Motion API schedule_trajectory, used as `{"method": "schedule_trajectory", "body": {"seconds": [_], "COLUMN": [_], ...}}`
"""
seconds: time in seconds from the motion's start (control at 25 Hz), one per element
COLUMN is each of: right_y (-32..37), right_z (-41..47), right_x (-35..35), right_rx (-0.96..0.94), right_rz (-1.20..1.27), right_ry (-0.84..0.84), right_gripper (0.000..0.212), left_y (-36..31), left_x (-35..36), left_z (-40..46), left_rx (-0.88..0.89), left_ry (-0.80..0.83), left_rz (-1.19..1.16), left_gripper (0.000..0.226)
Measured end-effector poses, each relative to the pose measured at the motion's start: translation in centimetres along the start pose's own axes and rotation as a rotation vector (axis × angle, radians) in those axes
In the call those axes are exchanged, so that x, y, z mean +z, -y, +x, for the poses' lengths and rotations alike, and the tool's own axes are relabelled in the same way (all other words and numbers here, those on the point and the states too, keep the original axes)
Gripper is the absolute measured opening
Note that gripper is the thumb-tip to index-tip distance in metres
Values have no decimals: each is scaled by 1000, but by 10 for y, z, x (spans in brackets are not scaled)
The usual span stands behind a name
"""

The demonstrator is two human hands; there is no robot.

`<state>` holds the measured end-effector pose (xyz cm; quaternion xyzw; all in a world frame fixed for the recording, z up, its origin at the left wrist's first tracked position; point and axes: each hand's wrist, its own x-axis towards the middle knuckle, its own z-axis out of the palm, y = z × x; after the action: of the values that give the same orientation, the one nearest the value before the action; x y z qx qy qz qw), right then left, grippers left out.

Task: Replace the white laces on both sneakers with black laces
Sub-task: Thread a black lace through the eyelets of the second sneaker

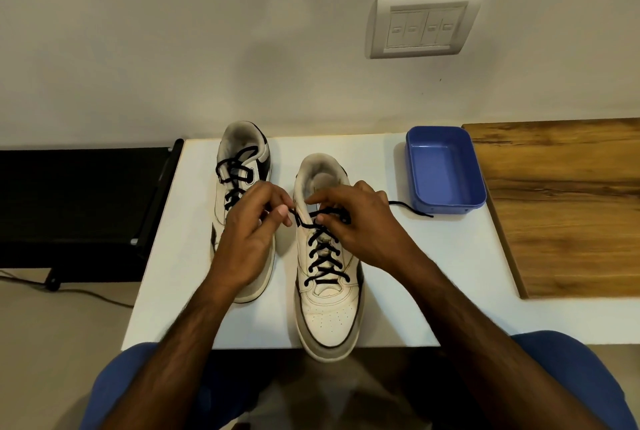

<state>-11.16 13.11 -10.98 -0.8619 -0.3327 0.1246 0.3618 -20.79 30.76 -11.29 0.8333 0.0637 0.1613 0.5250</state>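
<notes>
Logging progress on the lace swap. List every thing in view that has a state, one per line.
Left sneaker: black lace in, tied.
Right sneaker: black lace threaded, untied, toe over table edge.
Black lace end: loose on the table.
Blue tray: empty.
Left hand: pinches lace.
Right hand: pinches lace.

White table (pixel 450 273) bears two white sneakers, left (pixel 242 221) and right (pixel 329 291), black-laced; blue tray (pixel 445 169) at far edge.

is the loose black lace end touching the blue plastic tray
Cannot tell. In the head view the loose black lace end lies on the white table right at the front wall of the blue plastic tray; neither contact nor a gap shows plainly.
</notes>
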Motion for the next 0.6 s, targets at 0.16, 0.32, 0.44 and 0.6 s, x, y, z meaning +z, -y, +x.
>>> {"method": "schedule_trajectory", "body": {"seconds": [0.16,0.32,0.44,0.6], "right_y": [-3,-15,-23,-30], "right_z": [-1,-2,-1,2], "right_x": [-3,-15,-14,-12], "right_rx": [-31,-61,-75,-77], "right_rz": [23,306,247,223], "right_ry": [60,67,-21,-17], "right_gripper": [33,29,29,26], "left_y": [-7,-2,6,12], "left_x": [-5,-4,-3,-3], "left_z": [2,1,2,2], "left_rx": [-112,-156,15,94], "left_ry": [-15,37,92,160], "left_rz": [-332,-72,305,395], "left_gripper": [10,13,12,6]}}
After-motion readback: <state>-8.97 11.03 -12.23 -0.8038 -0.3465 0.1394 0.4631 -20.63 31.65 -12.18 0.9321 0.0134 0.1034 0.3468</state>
